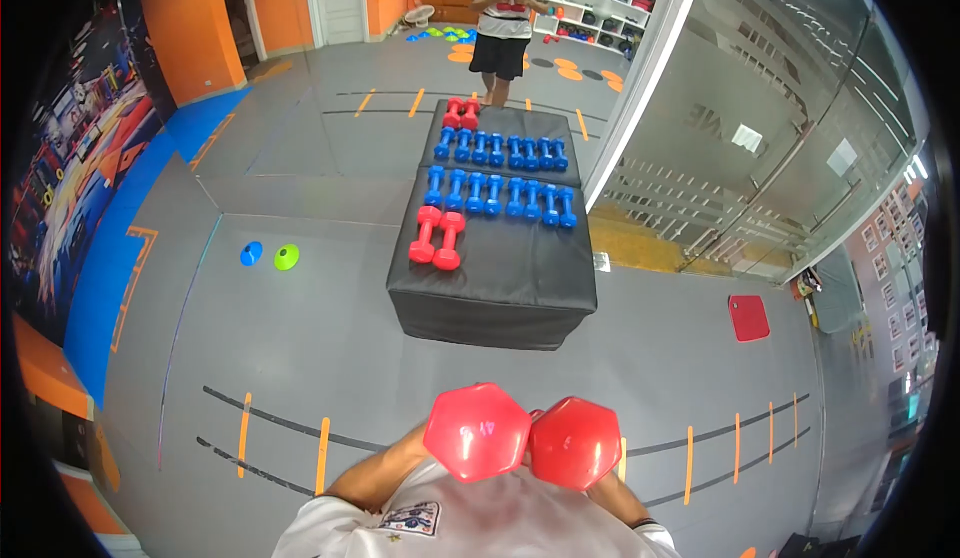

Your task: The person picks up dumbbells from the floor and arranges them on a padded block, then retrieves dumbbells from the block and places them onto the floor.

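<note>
Two red hex dumbbells are held up close together before my chest, their ends facing the camera. My right hand is hidden behind the left-hand red dumbbell [477, 432], and my right forearm [385, 468] runs up to it. Behind the other red dumbbell [574, 443] is my left hand, also covered, with the left forearm [617, 498] below. In the mirror, my reflection [505, 3] shows both hands closed around the dumbbells at chest height. Ahead, a black padded bench [490, 313] carries a row of several blue dumbbells [493, 195] and a red pair [437, 238] at its left.
The mirror repeats the bench and its dumbbells beyond the real ones. A blue cone [251, 253] and a green cone [287, 257] lie on the floor at left. A red mat [749, 318] lies at right, near a glass door [740, 128]. Ladder markings [323, 455] cross the floor.
</note>
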The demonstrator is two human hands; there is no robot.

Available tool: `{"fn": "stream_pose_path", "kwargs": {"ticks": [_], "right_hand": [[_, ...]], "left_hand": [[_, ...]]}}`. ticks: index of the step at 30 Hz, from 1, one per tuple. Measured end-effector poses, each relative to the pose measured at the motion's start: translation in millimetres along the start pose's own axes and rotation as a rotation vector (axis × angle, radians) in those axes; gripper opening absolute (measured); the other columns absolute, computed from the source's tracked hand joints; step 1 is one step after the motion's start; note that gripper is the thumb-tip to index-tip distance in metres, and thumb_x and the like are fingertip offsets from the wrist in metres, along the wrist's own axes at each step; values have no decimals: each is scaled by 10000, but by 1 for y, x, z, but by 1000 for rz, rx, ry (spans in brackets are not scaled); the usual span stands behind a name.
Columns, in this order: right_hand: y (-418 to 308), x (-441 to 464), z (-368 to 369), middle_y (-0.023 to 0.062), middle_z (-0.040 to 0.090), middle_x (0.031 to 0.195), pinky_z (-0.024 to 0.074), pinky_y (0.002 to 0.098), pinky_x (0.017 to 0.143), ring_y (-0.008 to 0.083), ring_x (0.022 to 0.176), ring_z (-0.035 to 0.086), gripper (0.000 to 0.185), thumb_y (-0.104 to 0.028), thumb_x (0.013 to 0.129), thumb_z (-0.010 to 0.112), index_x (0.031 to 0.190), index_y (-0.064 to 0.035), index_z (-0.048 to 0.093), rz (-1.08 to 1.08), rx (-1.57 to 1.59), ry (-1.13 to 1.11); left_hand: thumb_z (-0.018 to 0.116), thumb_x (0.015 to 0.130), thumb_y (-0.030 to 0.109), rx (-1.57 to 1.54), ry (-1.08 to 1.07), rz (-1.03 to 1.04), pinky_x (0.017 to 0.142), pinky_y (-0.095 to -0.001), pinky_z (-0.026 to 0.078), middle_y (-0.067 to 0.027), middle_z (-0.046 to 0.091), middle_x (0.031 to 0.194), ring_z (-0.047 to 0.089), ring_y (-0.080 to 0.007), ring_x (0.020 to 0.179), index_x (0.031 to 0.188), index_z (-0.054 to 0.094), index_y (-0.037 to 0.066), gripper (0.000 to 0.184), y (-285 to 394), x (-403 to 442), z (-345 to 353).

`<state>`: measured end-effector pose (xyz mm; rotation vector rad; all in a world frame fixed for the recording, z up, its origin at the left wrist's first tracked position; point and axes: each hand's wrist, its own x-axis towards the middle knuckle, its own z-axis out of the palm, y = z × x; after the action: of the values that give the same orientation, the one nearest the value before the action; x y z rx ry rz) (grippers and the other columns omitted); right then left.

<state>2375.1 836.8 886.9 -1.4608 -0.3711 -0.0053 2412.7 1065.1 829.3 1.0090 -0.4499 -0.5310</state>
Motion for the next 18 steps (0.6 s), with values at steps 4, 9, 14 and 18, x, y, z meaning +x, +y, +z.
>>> {"fn": "stream_pose_path", "kwargs": {"ticks": [4, 9, 14, 18], "right_hand": [[11, 85, -40, 50, 637, 960, 532, 369, 747, 184, 851, 620, 250, -97, 818, 736, 1035, -64, 616, -6, -43, 29], [27, 173, -72, 48, 636, 946, 531, 370, 738, 182, 837, 618, 237, -93, 816, 733, 1021, -63, 618, 5, -76, 57], [50, 252, -85, 46, 634, 931, 531, 370, 730, 181, 824, 616, 223, -89, 814, 730, 1006, -62, 620, 22, -127, 80], [60, 306, -93, 44, 633, 920, 530, 371, 723, 180, 813, 615, 212, -86, 813, 728, 995, -62, 622, 14, -240, 115]], "left_hand": [[734, 862, 124, -7, -2, -11, 858, -337, 542, -77, 656, 1166, 633, -150, 1040, 1266, 577, 55, 439, 5, 86, -40], [739, 857, 122, -3, 3, -23, 852, -336, 541, -76, 657, 1160, 632, -148, 1034, 1262, 579, 56, 440, 15, 168, -87], [743, 851, 121, 18, -7, -22, 845, -335, 540, -74, 658, 1153, 632, -146, 1027, 1257, 580, 58, 442, 21, 234, -136], [746, 847, 119, 46, -67, 15, 840, -333, 540, -73, 658, 1148, 632, -144, 1023, 1254, 582, 59, 443, 28, 287, -176]]}}
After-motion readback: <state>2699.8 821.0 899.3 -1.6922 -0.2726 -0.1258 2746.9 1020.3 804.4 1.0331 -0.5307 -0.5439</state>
